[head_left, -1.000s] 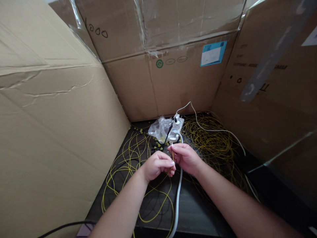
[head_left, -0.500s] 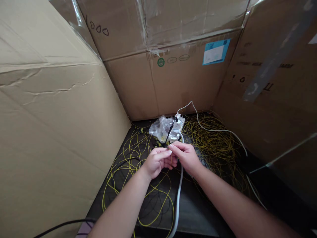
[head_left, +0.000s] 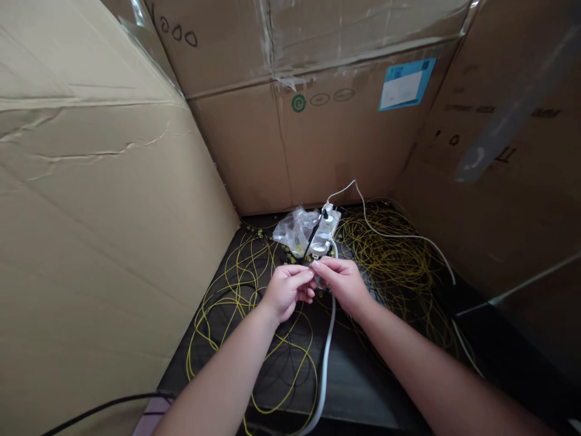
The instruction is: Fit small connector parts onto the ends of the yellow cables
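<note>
My left hand is closed, thumb and forefinger pinching a thin yellow cable that is mostly hidden by the fingers. Fingertips of my right hand meet the left ones, pinched at the same spot; the cable's end there is too small to make out. Just beyond the hands lies a white power strip with a black plug and cord in it. A crumpled clear plastic bag rests against the strip's left side. Small yellow bits are scattered by the bag.
Loops of yellow cable spread over the dark work surface on the left. A dense tangle of yellow cable lies right. A thick white cord runs toward me. Large cardboard boxes wall in the left, back and right.
Both hands stay pinched together at nearly the same place, the right turned slightly over. The view has tilted down a little, so the boxes sit higher in it.
</note>
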`<state>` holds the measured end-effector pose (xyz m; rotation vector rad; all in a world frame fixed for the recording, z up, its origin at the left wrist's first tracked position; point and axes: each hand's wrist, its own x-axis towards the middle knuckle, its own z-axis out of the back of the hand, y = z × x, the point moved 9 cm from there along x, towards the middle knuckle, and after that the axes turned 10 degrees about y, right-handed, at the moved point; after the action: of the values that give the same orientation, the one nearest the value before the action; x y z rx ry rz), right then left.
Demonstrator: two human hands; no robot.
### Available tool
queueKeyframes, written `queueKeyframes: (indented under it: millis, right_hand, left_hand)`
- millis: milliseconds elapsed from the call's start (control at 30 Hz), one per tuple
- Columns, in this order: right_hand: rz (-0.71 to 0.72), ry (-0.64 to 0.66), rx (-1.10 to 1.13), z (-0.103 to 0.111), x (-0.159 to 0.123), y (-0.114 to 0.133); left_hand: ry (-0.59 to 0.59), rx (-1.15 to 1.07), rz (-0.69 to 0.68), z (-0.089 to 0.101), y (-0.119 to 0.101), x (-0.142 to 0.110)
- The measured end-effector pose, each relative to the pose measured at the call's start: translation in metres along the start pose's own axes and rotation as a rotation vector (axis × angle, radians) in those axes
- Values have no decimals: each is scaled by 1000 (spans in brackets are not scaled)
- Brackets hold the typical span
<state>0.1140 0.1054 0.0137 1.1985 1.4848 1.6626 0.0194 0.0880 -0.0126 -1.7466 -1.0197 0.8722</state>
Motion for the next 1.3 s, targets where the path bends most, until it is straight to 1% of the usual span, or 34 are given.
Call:
queueKeyframes:
  millis: [100, 233, 333, 533, 700, 800, 900, 1133, 1300]
  right_hand:
    - [13, -17, -63, 4, 1, 1]
    - [28, -62, -148, 9, 1, 1]
    - [26, -68, -189, 11, 2, -2]
    - [14, 11, -188, 7, 5, -9]
    - [-8, 59, -150, 4, 9, -14]
    - [-11, 86, -138, 2, 11, -17]
    - [-22, 101, -121, 3, 12, -20]
    - [-21, 111, -32, 3, 9, -19]
    - [-36, 159, -45, 0, 10, -20]
  left_hand:
    - [-47, 25, -10, 2, 0, 0]
    - [-138, 89, -20, 8, 0, 0]
    - [-172, 137, -36, 10, -1, 0]
    - [-158, 111, -40, 9, 5, 2]
    - [-183, 91, -63, 17, 11, 5]
    - [-195, 29, -41, 21, 17, 7]
    - [-189, -21, 0, 20, 21, 6]
    - [-174, -54, 27, 16, 19, 4]
    - [-183, -70, 23, 16, 19, 3]
